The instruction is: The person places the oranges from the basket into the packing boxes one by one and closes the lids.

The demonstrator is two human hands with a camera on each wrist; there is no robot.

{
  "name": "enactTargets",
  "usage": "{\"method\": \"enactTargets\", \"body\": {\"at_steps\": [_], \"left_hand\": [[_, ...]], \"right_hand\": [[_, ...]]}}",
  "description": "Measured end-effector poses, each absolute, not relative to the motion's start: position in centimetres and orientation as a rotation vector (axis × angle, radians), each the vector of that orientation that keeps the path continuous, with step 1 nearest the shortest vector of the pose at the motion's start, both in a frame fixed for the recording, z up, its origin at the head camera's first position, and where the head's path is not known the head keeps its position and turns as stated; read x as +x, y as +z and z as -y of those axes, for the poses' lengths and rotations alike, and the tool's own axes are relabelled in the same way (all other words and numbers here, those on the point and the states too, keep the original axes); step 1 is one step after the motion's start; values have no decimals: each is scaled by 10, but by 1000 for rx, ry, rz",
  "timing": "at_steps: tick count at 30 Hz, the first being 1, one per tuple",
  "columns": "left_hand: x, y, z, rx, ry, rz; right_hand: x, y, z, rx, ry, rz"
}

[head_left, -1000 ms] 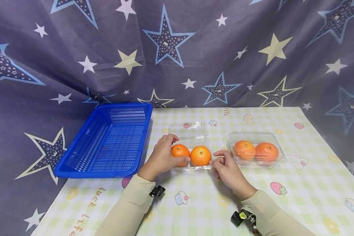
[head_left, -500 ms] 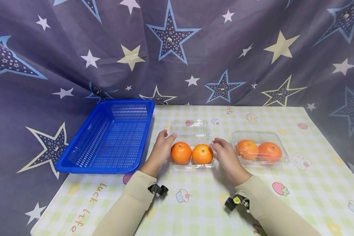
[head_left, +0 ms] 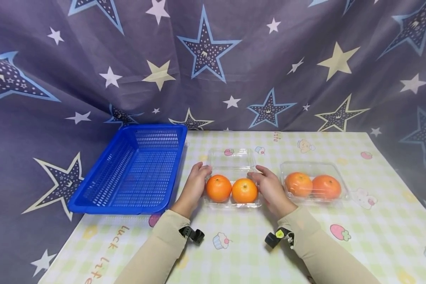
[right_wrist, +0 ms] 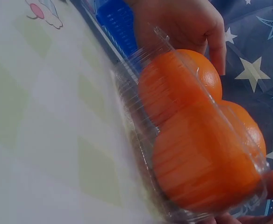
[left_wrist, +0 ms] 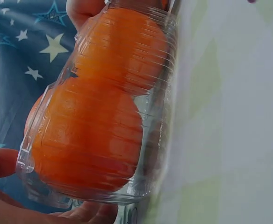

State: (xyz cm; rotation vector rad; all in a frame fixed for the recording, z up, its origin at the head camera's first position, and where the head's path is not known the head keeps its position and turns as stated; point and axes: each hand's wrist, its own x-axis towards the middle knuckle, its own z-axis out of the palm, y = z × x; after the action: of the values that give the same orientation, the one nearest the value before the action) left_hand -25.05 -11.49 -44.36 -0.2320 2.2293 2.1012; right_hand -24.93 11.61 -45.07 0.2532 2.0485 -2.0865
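A clear plastic clamshell box [head_left: 233, 205] stands with its lid [head_left: 231, 159] folded back away from me. Side by side in its base sit two oranges, the left orange [head_left: 218, 188] and the right orange [head_left: 244, 191]. My left hand [head_left: 190, 188] is at the box's left side, thumb near the back corner. At the right side is my right hand [head_left: 272, 192], its fingertips by the back right corner near the hinge. In the left wrist view, fingertips [left_wrist: 96, 212] lie right at the box's end wall, below the near orange [left_wrist: 87, 137].
To the right stands another clear clamshell box [head_left: 310, 166], closed over two oranges. A blue perforated basket [head_left: 175, 165] sits at the left of the table. The patterned tablecloth [head_left: 248, 252] runs back to a star-printed curtain [head_left: 230, 51].
My left thumb has come off the left orange, and that hand now lies along the box's side. My right hand has shifted from the front right side toward the back right corner.
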Motion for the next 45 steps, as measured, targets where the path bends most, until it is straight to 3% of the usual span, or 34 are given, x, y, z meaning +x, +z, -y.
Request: {"method": "enactTargets", "body": {"at_steps": [16,45], "left_hand": [[-251,-447,121,-196,2415,-1993],[-250,-450,122,-228,2302,-1980]], "right_hand": [[-245,-456,-116,231,-2179,-2090],[-243,-463,-118,270,-2361,-2043]]}}
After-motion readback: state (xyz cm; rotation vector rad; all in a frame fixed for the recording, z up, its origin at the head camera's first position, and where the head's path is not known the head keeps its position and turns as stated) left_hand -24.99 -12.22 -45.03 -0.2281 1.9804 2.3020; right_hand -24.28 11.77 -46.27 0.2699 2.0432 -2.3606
